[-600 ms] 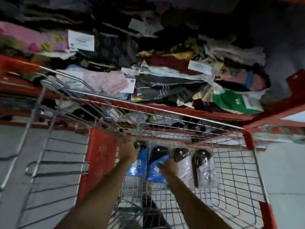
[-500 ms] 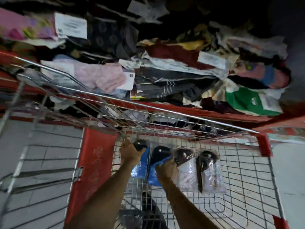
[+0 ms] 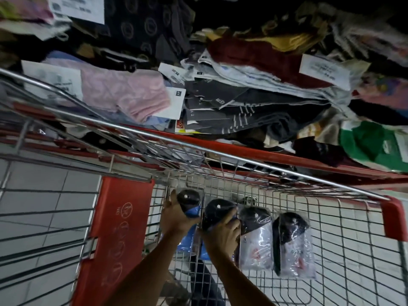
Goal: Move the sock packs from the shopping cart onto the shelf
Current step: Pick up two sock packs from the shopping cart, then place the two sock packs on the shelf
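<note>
Reaching into the shopping cart (image 3: 287,217), the left hand (image 3: 175,217) and right hand (image 3: 221,234) each clamp 1 blue sock pack (image 3: 189,208) upright, long axis toward the shelf (image 3: 254,152) above and beyond both grips, 2 clear packs (image 3: 256,237) just right.

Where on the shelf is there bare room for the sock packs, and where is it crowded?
Hardly any bare patch shows. The shelf is heaped from the pink socks past the grey striped socks to the green pack; only its red front lip is bare. In the cart, open wire floor lies right of the clear packs.
</note>
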{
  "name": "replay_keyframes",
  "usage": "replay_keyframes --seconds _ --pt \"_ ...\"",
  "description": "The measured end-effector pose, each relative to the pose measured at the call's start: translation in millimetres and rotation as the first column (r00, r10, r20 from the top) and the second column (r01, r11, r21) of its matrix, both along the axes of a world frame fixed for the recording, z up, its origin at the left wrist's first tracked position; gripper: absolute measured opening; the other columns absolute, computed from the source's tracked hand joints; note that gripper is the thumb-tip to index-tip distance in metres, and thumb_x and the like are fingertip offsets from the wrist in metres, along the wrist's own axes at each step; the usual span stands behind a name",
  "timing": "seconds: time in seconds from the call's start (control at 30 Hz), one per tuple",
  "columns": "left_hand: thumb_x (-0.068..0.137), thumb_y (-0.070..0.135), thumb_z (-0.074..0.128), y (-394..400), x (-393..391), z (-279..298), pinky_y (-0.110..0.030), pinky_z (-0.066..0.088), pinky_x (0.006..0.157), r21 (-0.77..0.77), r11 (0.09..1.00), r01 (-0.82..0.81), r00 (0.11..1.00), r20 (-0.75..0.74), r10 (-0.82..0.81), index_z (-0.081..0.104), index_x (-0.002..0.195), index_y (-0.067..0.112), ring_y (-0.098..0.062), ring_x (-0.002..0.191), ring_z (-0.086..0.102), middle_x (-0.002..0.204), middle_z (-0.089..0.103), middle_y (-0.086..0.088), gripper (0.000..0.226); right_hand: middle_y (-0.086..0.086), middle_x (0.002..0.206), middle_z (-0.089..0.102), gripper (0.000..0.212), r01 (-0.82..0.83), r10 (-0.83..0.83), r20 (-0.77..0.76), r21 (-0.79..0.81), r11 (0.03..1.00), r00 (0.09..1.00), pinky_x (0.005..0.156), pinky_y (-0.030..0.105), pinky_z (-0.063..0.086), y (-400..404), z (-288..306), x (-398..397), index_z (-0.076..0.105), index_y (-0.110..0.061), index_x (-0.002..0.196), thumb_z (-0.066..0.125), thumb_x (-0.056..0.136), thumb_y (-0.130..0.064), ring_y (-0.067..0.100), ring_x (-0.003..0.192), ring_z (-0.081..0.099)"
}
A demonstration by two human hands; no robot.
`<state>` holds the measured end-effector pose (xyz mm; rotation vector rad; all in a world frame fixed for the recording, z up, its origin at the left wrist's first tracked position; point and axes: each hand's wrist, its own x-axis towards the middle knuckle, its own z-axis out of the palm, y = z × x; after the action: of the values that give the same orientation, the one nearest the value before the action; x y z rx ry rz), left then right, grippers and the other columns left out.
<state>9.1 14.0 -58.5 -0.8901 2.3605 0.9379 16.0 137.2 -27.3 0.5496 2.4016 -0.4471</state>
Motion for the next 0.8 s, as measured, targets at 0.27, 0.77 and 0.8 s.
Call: replay_keyframes --seconds 0.27,0.77,0.8 --pt "0.034 0.061 0.078 -8.2 20.7 98.2 -0.034 0.057 0.073 0.069 0.996 -0.06 0.99 -0.126 0.069 0.038 0.133 0.029 -0.026 0.092 0.067 0.107 0.069 -0.003 0.112 0.022 0.135 0.036 0.132 -0.077 0.046 -0.193 -0.157 0.985 0.98 0.097 0.043 0.047 10.4 82.4 10.4 -0.007 -0.008 0.149 0.081 0.062 -0.053 0.038 0.119 0.046" --pt "0.048 0.061 0.082 -39.7 -18.5 372.3 -0.036 0.052 0.083 -0.033 0.999 0.042 0.7 -0.712 -0.053 0.024 0.145 0.029 -0.026 0.114 0.059 0.132 0.06 -0.001 0.117 0.019 0.144 0.034 0.124 -0.197 -0.016 -0.808 -0.163 0.967 0.589 0.074 0.023 0.042 14.6 329.7 -19.6 0.002 -0.012 0.151 0.082 0.064 -0.048 0.028 0.11 0.051" --pt "0.047 0.064 0.081 -42.0 -24.2 391.7 -0.038 0.053 0.081 -0.05 0.998 0.028 0.661 -0.748 -0.056 0.018 0.146 0.032 -0.029 0.111 0.06 0.13 0.061 -0.004 0.121 0.019 0.145 0.033 0.123 -0.197 -0.025 -0.84 -0.156 0.968 0.543 0.077 0.026 0.043 12.5 349.3 -25.2 0.003 -0.012 0.151 0.081 0.064 -0.048 0.031 0.119 0.048"
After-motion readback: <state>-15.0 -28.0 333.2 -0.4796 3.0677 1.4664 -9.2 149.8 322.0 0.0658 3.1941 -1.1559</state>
